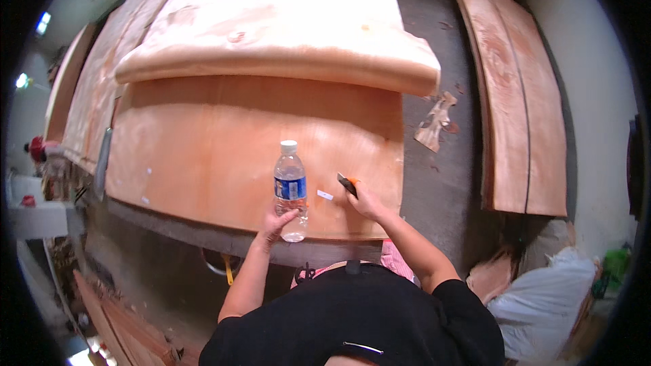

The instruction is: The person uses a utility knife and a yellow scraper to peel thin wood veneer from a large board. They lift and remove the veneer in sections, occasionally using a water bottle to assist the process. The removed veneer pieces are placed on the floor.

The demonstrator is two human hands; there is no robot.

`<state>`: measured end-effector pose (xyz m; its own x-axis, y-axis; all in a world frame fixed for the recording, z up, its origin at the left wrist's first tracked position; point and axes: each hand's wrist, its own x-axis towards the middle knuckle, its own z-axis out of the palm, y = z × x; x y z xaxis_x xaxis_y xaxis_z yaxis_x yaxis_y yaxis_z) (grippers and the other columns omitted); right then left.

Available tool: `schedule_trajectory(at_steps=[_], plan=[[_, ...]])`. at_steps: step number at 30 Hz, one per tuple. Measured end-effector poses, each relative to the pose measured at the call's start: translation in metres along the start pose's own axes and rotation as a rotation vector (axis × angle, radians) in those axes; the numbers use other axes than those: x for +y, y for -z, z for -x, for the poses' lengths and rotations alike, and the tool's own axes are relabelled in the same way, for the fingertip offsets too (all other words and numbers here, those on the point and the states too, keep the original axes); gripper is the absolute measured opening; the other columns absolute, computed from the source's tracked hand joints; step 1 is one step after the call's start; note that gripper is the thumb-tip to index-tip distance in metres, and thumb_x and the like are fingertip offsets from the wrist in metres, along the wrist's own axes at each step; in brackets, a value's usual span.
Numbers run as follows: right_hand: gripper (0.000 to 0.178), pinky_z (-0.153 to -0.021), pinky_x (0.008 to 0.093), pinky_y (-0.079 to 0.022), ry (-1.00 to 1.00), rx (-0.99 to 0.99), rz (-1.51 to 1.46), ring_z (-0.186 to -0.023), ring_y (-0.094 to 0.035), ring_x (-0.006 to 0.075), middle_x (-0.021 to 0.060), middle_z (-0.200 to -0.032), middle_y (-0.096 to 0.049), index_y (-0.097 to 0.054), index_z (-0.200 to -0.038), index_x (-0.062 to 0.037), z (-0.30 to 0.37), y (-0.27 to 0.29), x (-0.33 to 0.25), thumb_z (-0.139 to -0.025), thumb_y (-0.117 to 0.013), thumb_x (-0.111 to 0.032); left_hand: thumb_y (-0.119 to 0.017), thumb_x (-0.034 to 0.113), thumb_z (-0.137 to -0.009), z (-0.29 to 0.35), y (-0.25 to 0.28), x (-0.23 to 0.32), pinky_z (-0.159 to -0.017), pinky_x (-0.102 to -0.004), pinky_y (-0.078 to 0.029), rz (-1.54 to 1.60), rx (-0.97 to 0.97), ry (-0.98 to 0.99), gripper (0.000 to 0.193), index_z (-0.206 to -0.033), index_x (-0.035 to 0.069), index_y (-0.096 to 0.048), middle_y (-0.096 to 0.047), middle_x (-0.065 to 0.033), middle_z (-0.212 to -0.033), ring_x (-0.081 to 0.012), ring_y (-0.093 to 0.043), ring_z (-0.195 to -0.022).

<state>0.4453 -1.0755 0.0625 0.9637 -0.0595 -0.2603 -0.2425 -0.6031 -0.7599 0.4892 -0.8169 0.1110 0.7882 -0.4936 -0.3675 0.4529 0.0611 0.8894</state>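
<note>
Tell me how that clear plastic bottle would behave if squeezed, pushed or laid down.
The plastic bottle would probably flex under a squeeze, since its clear walls look thin. Being tall and narrow, it might tip if stood up and pushed high. Its rounded body would likely roll if laid sideways.

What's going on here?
One person stands at a stack of wood sheets. The left hand grips a clear plastic bottle with a blue label and white cap, cap on. The right hand holds a dark cutter with an orange part. A small white slip lies between them on the wood. Beyond, a pale sheet shows a rounded near edge.
</note>
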Motion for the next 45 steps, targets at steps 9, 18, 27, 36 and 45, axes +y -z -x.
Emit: schedule_trajectory(at_steps=[9,18,27,36,45], plan=[[0.080,-0.099,0.0376,-0.024,0.371,-0.529,-0.815,-0.121,-0.028,0.0224,0.0120,-0.130,-0.029,-0.016,-0.133,-0.0061,0.063,0.061,0.039,-0.074,-0.063,-0.032,-0.061,0.000,-0.070,0.011,-0.158,-0.041,-0.082,-0.0307,-0.043,-0.010,0.221,-0.161,0.046,-0.112,0.003,-0.043,-0.056,-0.0063,-0.099,-0.0159,-0.054,-0.092],[0.065,-0.086,0.0336,-0.041,0.055,0.166,-1.092,-0.099,-0.051,0.0204,0.0097,-0.109,-0.047,-0.027,-0.120,-0.0050,0.110,0.192,0.159,-0.068,-0.067,-0.007,-0.036,0.050,-0.085,-0.102,-0.350,-0.021,-0.091,-0.0317,-0.031,-0.557,-0.285,-0.469,0.058,-0.117,0.002,-0.042,-0.043,-0.0152,-0.116,-0.0214,-0.041,-0.106],[0.054,-0.082,0.0344,-0.043,0.062,0.269,-1.040,-0.095,-0.054,0.0227,0.0107,-0.106,-0.049,-0.032,-0.118,-0.0069,0.071,0.308,0.230,-0.072,-0.061,-0.005,-0.065,0.049,-0.067,-0.331,-0.270,0.017,-0.069,-0.0304,-0.048,0.642,0.296,0.086,0.056,-0.102,0.007,-0.052,-0.057,-0.0060,-0.091,-0.0188,-0.054,-0.085],[0.055,-0.079,0.0298,-0.043,0.000,0.260,-0.791,-0.091,-0.052,0.0167,0.0075,-0.101,-0.051,-0.034,-0.113,-0.0030,-0.039,0.406,0.258,-0.068,-0.065,-0.007,-0.066,0.045,-0.068,-0.377,-0.274,0.023,-0.062,-0.0314,-0.049,0.703,0.664,0.112,0.048,-0.098,0.008,-0.055,-0.058,-0.0053,-0.093,-0.0180,-0.057,-0.078],[0.055,-0.076,0.0288,-0.043,0.131,0.090,-0.564,-0.089,-0.054,0.0171,0.0093,-0.098,-0.054,-0.039,-0.110,-0.0018,-0.190,0.461,0.241,-0.065,-0.069,-0.015,-0.053,0.027,-0.078,-0.393,-0.249,0.220,-0.072,-0.0311,-0.045,0.395,0.778,-0.194,0.031,-0.101,0.006,-0.054,-0.057,-0.0052,-0.091,-0.0180,-0.054,-0.083]])
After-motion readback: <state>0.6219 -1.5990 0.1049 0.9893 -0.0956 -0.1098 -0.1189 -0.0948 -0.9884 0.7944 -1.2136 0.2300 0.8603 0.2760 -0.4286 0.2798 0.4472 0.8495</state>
